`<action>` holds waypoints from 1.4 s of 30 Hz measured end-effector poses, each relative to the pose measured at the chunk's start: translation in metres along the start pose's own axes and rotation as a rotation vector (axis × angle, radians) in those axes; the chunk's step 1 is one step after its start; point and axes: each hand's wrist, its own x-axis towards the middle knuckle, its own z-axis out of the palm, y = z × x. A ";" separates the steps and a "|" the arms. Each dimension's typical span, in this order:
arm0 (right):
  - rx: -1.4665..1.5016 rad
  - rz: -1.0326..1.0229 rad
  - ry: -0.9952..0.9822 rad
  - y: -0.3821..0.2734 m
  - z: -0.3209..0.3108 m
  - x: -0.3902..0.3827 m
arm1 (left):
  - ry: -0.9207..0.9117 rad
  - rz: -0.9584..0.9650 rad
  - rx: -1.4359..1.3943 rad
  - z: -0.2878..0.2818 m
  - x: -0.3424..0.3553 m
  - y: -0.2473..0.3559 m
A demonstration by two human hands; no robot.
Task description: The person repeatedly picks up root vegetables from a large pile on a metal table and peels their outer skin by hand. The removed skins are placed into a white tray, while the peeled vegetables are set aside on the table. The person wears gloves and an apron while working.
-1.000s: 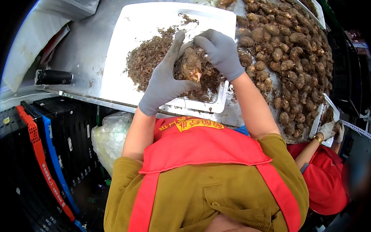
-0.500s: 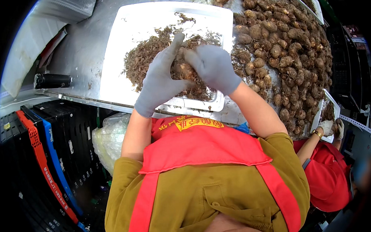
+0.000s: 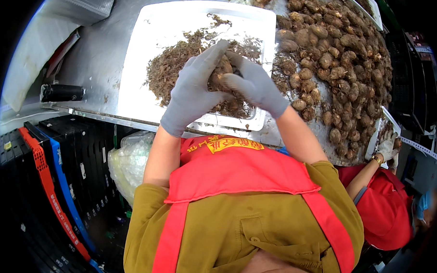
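Observation:
Both my hands wear grey gloves and meet over a white tray (image 3: 138, 48). Between them is a brown, hairy taro (image 3: 220, 75), partly hidden by the fingers. My left hand (image 3: 194, 93) cups it from the left, thumb spread below. From the other side my right hand (image 3: 256, 87) closes on the same taro, with its thumb across the near side. Beneath them, loose brown taro skins and fibres (image 3: 170, 68) lie heaped in the tray.
A large pile of taros (image 3: 341, 60) covers the metal table (image 3: 98, 59) to the right. At the right, a co-worker's gloved hand (image 3: 386, 147) is over another white tray. Black crates (image 3: 80, 160) stand at lower left, beside a clear plastic bag (image 3: 128, 163).
My right hand has turned, bringing its thumb and fingers around the taro. The left hand's fingers have tilted rightward over it. The co-worker's hand has shifted slightly.

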 end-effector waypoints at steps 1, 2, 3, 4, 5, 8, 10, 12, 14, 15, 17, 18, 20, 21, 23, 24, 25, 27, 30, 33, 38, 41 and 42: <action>-0.030 -0.042 0.013 0.001 0.007 -0.001 | -0.005 0.016 0.042 0.000 0.001 0.002; 0.148 -0.033 0.022 0.003 0.011 -0.001 | 0.017 -0.034 -0.058 0.000 0.001 0.003; 0.190 -0.075 0.036 0.009 0.011 -0.002 | 0.039 -0.085 -0.156 0.000 0.000 0.004; 0.233 -0.116 0.050 0.017 0.009 -0.003 | 0.061 -0.136 -0.255 -0.001 0.000 0.004; 0.275 -0.158 0.065 0.023 0.008 -0.003 | 0.074 -0.107 -0.277 -0.002 -0.001 0.001; 0.351 -0.157 0.084 0.030 0.014 -0.002 | 0.161 -0.070 -0.343 0.004 -0.006 -0.012; 0.286 -0.257 0.087 0.034 0.016 -0.003 | 0.272 -0.099 -0.395 0.011 -0.007 -0.016; 0.218 -0.333 0.105 0.038 0.017 -0.003 | 0.300 -0.140 -0.344 0.010 -0.005 -0.017; 0.196 -0.314 0.124 0.040 0.016 -0.003 | 0.326 -0.209 -0.348 0.011 -0.005 -0.017; 0.212 -0.269 0.127 0.037 0.016 -0.003 | 0.338 -0.258 -0.376 0.012 -0.006 -0.017; 0.304 -0.035 0.099 0.023 0.013 -0.007 | 0.349 -0.254 -0.298 0.014 -0.007 -0.012; 0.331 0.084 0.086 0.015 0.012 -0.008 | 0.350 -0.203 -0.191 0.016 -0.004 -0.004; 0.305 0.323 0.054 0.000 0.012 -0.008 | 0.331 -0.197 -0.111 0.019 -0.003 -0.001; 0.151 0.132 0.135 0.004 0.016 -0.006 | 0.312 -0.240 -0.136 0.020 -0.002 -0.002; -0.163 -0.243 0.293 0.025 0.026 -0.004 | 0.290 -0.271 -0.121 0.022 0.000 -0.004; -0.104 -0.261 0.298 0.032 0.027 -0.001 | 0.288 -0.258 -0.079 0.022 0.001 -0.004; -0.045 -0.278 0.305 0.038 0.028 0.003 | 0.286 -0.244 -0.038 0.022 0.001 -0.005; 0.169 -0.074 0.247 0.037 0.029 0.001 | 0.379 -0.268 -0.123 0.026 0.006 -0.021; 0.496 0.400 0.087 0.004 0.016 -0.010 | 0.458 -0.214 -0.133 0.025 0.008 -0.035; 0.490 0.290 0.059 0.013 0.009 -0.009 | 0.368 -0.249 -0.252 0.021 0.004 -0.036; 0.345 -0.027 0.173 0.037 0.015 -0.011 | 0.156 -0.057 -0.260 0.013 -0.006 -0.026; 0.537 0.297 0.145 0.007 0.008 -0.010 | 0.086 0.074 -0.108 0.013 -0.006 -0.017; 0.514 0.289 0.148 0.009 0.009 -0.010 | 0.088 0.055 -0.112 0.013 -0.004 -0.017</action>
